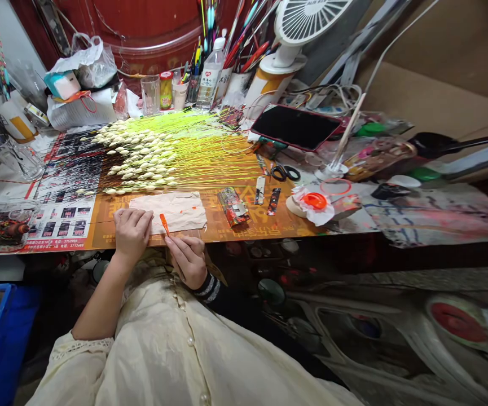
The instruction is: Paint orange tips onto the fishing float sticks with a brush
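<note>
On the cream cloth or paper (187, 206) at the table's front edge, the curled fingers of my left hand (132, 234) rest closed. A thin dark stem (100, 221) runs out from them to the left, like the stems of the fishing floats; its other end is hidden by the hand. My right hand (188, 259) pinches a small paintbrush (164, 223) whose orange-coated tip points up over the cloth. Orange smears mark the cloth. Behind lies a wide spread of pale-bodied fishing floats (142, 160) with black stems and yellow-green tips.
Right of the cloth are a paint-stained box (233, 206), black-handled scissors (285, 172) and a dish of orange paint (313, 201). A phone (297, 126) leans behind. At the back stand a bottle (211, 73), jars and a fan (307, 22). A glass mug (15, 157) stands left.
</note>
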A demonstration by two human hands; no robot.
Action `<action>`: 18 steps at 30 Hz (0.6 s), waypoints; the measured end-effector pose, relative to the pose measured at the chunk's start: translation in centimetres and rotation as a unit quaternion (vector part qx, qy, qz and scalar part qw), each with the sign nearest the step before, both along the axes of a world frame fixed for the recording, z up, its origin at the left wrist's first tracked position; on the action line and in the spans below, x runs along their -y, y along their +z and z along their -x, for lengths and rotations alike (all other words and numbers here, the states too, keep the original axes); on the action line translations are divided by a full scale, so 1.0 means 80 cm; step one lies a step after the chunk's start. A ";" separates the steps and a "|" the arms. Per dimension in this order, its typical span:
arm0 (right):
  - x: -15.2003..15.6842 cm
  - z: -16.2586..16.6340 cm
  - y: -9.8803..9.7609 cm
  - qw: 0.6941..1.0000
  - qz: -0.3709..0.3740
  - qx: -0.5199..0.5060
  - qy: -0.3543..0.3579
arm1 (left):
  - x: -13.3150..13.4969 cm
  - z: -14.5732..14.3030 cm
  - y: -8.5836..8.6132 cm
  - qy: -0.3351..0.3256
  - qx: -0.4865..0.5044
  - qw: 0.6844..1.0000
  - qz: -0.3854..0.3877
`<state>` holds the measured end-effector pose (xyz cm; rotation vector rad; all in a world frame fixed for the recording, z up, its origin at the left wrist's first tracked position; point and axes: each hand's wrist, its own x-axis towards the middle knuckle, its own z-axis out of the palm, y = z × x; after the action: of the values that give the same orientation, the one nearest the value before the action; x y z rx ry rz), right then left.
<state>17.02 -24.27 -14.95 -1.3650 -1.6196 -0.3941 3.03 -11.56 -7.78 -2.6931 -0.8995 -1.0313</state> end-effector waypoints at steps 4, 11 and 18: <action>0.001 -0.001 -0.003 1.000 0.002 -0.003 0.000 | 0.001 0.000 0.001 0.002 -0.001 1.000 0.010; 0.005 -0.005 -0.007 1.000 -0.003 -0.003 0.002 | -0.001 0.003 0.002 0.008 0.004 1.000 0.009; 0.003 -0.003 0.000 0.999 -0.031 0.004 0.028 | -0.004 0.019 -0.001 0.019 0.015 1.000 -0.008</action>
<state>17.24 -24.53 -14.99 -1.2706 -1.6361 -0.4133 1.48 -11.23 -7.87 -2.6440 -0.9385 -1.0695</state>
